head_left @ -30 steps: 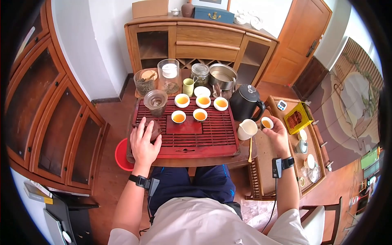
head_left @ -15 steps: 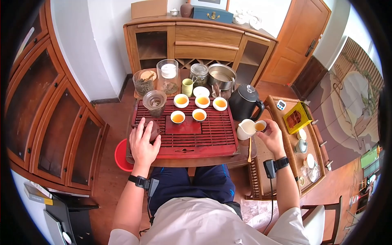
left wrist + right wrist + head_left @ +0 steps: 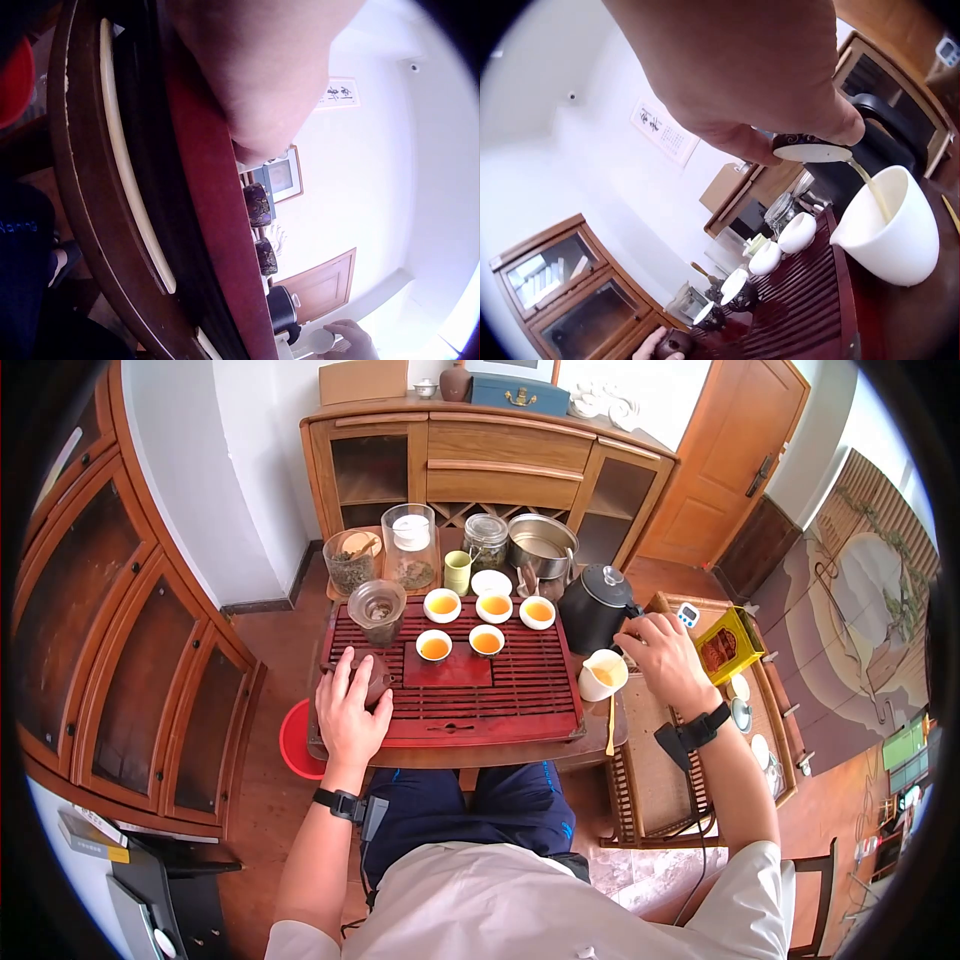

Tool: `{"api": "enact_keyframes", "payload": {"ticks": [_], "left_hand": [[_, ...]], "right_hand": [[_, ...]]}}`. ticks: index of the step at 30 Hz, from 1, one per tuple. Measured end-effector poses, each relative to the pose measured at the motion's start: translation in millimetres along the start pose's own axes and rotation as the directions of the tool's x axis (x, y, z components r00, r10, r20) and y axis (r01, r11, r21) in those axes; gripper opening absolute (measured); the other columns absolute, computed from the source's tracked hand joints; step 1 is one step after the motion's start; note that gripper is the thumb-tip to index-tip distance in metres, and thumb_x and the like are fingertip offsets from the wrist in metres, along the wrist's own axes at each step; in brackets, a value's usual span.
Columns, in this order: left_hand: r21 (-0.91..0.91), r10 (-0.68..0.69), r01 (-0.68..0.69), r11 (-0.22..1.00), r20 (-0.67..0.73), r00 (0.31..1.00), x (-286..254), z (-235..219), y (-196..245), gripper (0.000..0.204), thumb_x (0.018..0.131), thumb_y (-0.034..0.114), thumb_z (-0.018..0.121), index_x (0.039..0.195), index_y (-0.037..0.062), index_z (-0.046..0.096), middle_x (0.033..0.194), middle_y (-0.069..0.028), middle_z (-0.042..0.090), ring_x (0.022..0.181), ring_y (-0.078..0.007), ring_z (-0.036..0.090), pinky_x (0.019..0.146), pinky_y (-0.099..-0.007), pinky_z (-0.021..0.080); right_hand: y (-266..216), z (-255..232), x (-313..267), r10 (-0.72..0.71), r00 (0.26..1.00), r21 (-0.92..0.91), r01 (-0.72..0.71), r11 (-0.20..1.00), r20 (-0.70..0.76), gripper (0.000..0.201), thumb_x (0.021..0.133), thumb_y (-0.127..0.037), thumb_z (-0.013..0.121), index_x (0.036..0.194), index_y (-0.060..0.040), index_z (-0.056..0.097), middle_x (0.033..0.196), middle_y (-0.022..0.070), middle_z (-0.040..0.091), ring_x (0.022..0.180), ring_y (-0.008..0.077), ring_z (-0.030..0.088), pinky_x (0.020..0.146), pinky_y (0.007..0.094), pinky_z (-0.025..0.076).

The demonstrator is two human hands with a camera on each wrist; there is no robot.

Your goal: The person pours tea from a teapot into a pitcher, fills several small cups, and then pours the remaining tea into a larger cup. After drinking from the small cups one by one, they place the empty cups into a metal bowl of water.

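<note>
In the right wrist view my right hand pinches a dark patterned cup, tipped over, and amber tea streams from it into the white pitcher. The head view shows that hand above the pitcher, right of the red slatted tray. At the tray's left, my left hand rests with its fingers over a small brown teapot. Several cups of tea, among them a white one, stand on the tray. The left wrist view shows part of the left hand, its fingers hidden.
Behind the pitcher is a black kettle. A glass strainer cup stands at the tray's back left, with glass jars and a metal pot beyond. A wicker side table at the right holds a yellow tin.
My right hand has brought the cup left to the pitcher, then raised and tipped it over, and tea now pours. The left hand stays on the teapot.
</note>
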State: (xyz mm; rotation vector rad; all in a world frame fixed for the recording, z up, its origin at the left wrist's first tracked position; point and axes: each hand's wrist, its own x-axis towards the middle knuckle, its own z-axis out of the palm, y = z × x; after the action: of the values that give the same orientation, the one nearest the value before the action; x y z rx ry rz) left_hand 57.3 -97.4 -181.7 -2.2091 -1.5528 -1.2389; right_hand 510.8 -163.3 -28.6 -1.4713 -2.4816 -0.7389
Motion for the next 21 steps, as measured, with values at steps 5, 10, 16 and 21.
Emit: {"api": "enact_keyframes", "payload": {"ticks": [5, 10, 16, 21], "left_hand": [[-0.007, 0.001, -0.001, 1.0, -0.005, 1.0, 0, 1, 0, 0.061, 0.081, 0.024, 0.083, 0.137, 0.011, 0.067, 0.154, -0.0138, 0.056, 0.12, -0.0414, 0.059, 0.11, -0.0557, 0.046], [-0.016, -0.006, 0.006, 1.0, 0.001, 1.0, 0, -1, 0, 0.06, 0.08, 0.023, 0.083, 0.137, 0.0108, 0.067, 0.155, -0.0137, 0.056, 0.121, -0.0424, 0.059, 0.11, -0.0557, 0.045], [0.0, -0.024, 0.024, 1.0, 0.04, 0.999, 1, -3, 2, 0.061, 0.083, 0.022, 0.083, 0.141, 0.0096, 0.066, 0.155, -0.0145, 0.055, 0.131, -0.0414, 0.057, 0.113, -0.0537, 0.044], [0.0, -0.022, 0.022, 1.0, 0.045, 0.999, 0, -3, 2, 0.061, 0.083, 0.022, 0.083, 0.14, 0.0096, 0.066, 0.155, -0.0148, 0.055, 0.132, -0.0414, 0.057, 0.113, -0.0537, 0.044]], "right_hand": [[-9, -11, 10, -0.107, 0.993, -0.092, 0.103, 0.99, -0.041, 0.024, 0.086, -0.012, 0.064, 0.109, -0.0122, 0.072, 0.111, 0.0063, 0.065, 0.112, 0.0261, 0.062, 0.103, 0.0424, 0.047], [-4, 33, -12, 0.161, 0.984, 0.055, -0.157, 0.986, -0.081, 0.039, 0.075, -0.012, 0.077, 0.113, -0.0089, 0.07, 0.107, 0.0073, 0.067, 0.107, 0.028, 0.064, 0.101, 0.0437, 0.049], [-6, 53, -7, 0.746, 0.612, 0.68, -0.665, 0.308, 0.261, 0.056, 0.083, -0.017, 0.087, 0.129, 0.004, 0.064, 0.108, 0.0138, 0.074, 0.096, 0.0217, 0.071, 0.085, 0.0354, 0.057], [-42, 72, 35, 0.659, 0.699, 0.827, -0.523, 0.205, 0.279, 0.057, 0.08, -0.017, 0.087, 0.128, 0.005, 0.065, 0.113, 0.014, 0.075, 0.103, 0.0227, 0.072, 0.093, 0.0348, 0.057]]}}
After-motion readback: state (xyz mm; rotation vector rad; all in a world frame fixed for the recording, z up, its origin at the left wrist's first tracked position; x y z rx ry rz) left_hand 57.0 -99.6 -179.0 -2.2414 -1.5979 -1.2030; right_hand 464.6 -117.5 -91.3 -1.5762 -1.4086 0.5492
